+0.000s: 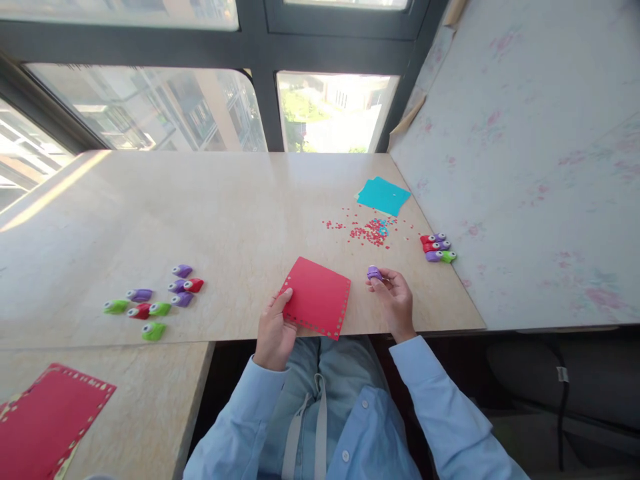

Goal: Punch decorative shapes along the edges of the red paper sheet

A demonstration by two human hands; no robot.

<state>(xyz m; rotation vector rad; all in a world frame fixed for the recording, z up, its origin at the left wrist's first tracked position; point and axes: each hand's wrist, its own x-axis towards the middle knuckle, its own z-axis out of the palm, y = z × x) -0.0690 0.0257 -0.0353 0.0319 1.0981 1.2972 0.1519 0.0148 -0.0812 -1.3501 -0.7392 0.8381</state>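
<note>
My left hand (276, 328) grips the left edge of a red paper sheet (320, 293), thumb on top. Small punched holes line the sheet's lower, right and left edges. To the right of the sheet and apart from it, my right hand (393, 300) pinches a small purple craft punch (374, 273) between thumb and fingers. Beyond both hands lies a scatter of red paper bits (369, 233), with a few blue bits (383, 227) among them.
Blue paper sheets (384, 195) lie farther back. Several punches (436, 247) cluster by the right wall, and several more punches (159, 309) spread at the left. Punched red sheets (55, 423) rest on the lower-left surface. The table's front edge (440, 331) is near my lap.
</note>
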